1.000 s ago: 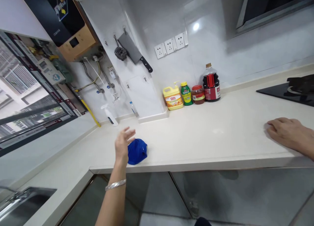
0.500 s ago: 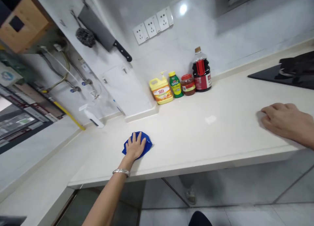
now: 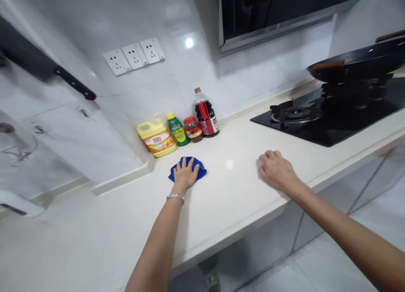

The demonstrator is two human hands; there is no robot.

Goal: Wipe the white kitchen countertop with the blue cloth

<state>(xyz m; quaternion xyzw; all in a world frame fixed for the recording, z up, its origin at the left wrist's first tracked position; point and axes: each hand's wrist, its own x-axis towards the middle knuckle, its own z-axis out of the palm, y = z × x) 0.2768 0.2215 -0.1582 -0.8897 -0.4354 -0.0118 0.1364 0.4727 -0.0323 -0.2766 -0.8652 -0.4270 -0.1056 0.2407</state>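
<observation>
A blue cloth [image 3: 201, 170] lies bunched on the white countertop [image 3: 221, 207], just in front of a row of bottles. My left hand [image 3: 186, 174] rests flat on top of it with fingers spread, covering its middle. Farther right, my right hand [image 3: 276, 169] is curled into a fist on the counter, near the front edge and short of the stove. Nothing shows in its fingers, though the palm side is hidden. Behind the cloth stand a yellow detergent jug [image 3: 157, 140], a green bottle [image 3: 178, 131], a red-lidded jar [image 3: 193, 130] and a dark sauce bottle [image 3: 207, 117].
A black gas stove [image 3: 332, 133] with a wok [image 3: 357, 66] sits at the right, under a range hood [image 3: 284, 13]. A cleaver [image 3: 74, 82] hangs on the left wall pillar. Wall sockets [image 3: 134, 56] are above the bottles. A white handheld device [image 3: 19, 205] lies far left.
My left hand has slid the blue cloth to the right and back, closer to the bottles. The view has turned right, showing more of the stove. My right fist stays in about the same spot.
</observation>
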